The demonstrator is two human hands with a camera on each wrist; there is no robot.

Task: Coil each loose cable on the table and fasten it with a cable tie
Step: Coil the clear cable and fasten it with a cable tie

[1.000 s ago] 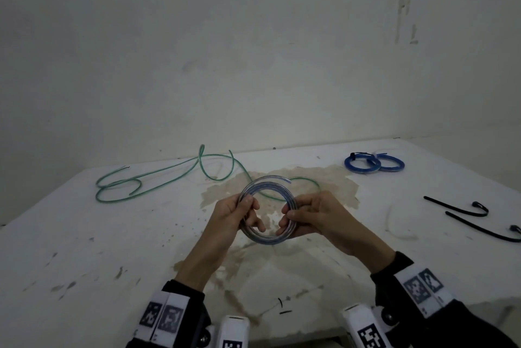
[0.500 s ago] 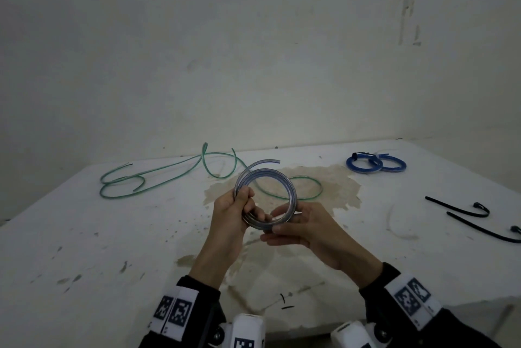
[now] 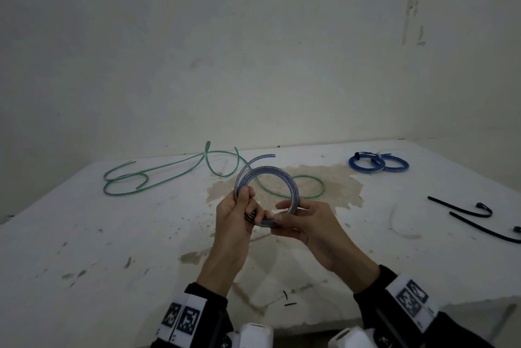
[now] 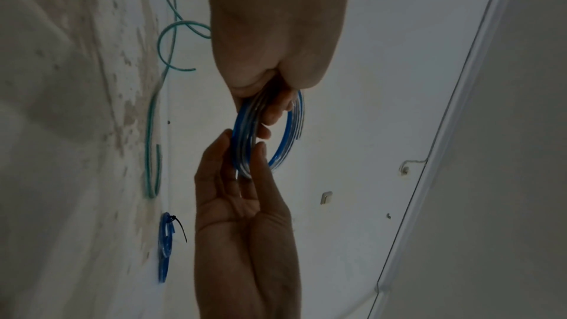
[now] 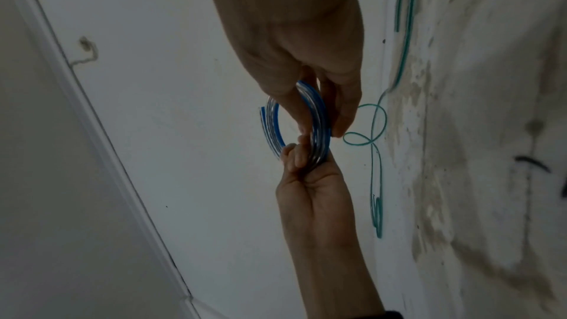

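A blue-and-clear cable coil (image 3: pixel 293 190) is held upright above the stained table (image 3: pixel 84 235), its free end (image 3: pixel 262 157) curving off the top. My left hand (image 3: pixel 249 206) grips the coil's lower left, thumb on the outside and fingers through the ring. My right hand (image 3: pixel 280 212) pinches the bottom right between thumb and fingers. In the left wrist view the coil (image 4: pixel 242 130) runs between both hands, and in the right wrist view the coil (image 5: pixel 322 125) does too. A loose green cable (image 3: pixel 169 175) sprawls behind. Two black cable ties (image 3: pixel 462 209) lie at the right.
Two blue coils (image 3: pixel 366 163), one with a black tie on it, lie at the back right near the wall. A brownish stain (image 3: pixel 338 187) covers the table's middle. The table's front edge runs just above my wrists.
The coil has tipped from lying flatter to standing upright and sits a little higher. My right hand has slid from the coil's right side down to its bottom.
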